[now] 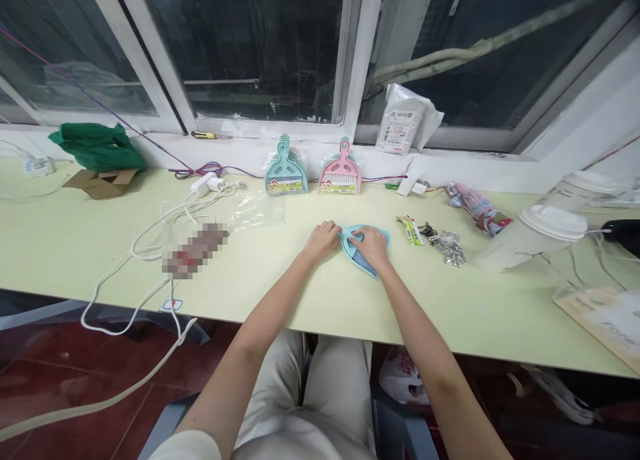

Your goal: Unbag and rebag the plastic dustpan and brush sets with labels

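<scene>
A small light-blue dustpan with a brush set in it (350, 249) lies tilted on the pale table in front of me, its handle end pointing left. At that handle end, my left hand (323, 239) has its fingers closed in a pinch. My right hand (371, 245) is curled over the middle of the set, thumb and fingers gripping it and covering part of the brush. Blue bristles show below the right hand. To the right lie green-and-yellow label cards (411, 231) and a pile of small metal clasps or chains (449, 248).
Against the wall lean stacked blue dustpan sets (285, 170) and pink ones (341, 170). A clear plastic bag (257, 210) and white cables (135, 247) lie leftward. Rightward are a folded umbrella (477, 207) and a lidded white cup (530, 237). The table's front edge is near my lap.
</scene>
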Demonstrator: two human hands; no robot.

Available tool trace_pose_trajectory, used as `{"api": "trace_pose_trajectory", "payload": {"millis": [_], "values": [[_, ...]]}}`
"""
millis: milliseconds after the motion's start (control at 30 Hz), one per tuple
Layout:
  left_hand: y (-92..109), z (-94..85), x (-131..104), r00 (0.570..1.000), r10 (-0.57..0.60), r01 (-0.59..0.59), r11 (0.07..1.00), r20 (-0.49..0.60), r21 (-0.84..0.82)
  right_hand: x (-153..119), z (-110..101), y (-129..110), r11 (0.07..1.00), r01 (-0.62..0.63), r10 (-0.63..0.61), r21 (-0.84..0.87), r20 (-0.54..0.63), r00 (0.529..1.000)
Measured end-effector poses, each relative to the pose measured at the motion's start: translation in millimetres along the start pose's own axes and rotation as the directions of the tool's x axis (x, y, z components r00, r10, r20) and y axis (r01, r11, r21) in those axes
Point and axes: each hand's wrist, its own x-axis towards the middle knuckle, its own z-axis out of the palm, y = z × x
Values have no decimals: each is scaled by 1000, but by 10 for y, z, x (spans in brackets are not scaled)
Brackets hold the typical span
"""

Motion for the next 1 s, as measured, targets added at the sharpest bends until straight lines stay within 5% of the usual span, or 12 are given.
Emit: {"api": "trace_pose_trajectory", "payload": {"millis": [100, 300, 433, 533, 600, 667, 767, 833, 933, 1000], "values": [[-74, -15, -3, 998, 26, -19, 992, -50, 123, 6, 15, -3, 995, 72, -76, 70, 50, 996], [-143, 36, 31, 981, 182, -187, 979, 68, 86, 17, 25, -64, 995, 79, -84, 56, 87, 993], [-104, 24, 59, 992, 83, -76, 995, 97, -70, 9, -3, -100, 998, 67, -68, 16, 113, 991], [-13, -6, 56, 992, -123, 107, 944, -32, -311, 7, -12, -126, 998, 3, -8, 65, 80, 997], [79, 4, 68, 926, -356, 231, 796, -124, -559, 22, -8, -149, 990, -66, 67, 123, 0, 998], [174, 55, 106, 835, -548, 282, 495, -44, -822, 54, -9, -164, 974, -112, 135, 199, -107, 985], [249, 182, 183, 840, -494, 282, 45, 224, -958, 112, -49, -100, 953, -90, 144, 289, -170, 975], [213, 248, 213, 840, -450, 304, -75, 304, -950, 135, -106, 60, 963, -91, 147, 253, -210, 967], [38, 259, 202, 737, -569, 319, -185, 366, -929, 127, -192, 470, 975, -216, 221, 51, -328, 918], [-109, 211, 169, 695, -603, 295, -258, 392, -920, 104, -216, 753, 948, -313, 281, -61, -304, 910]]}}
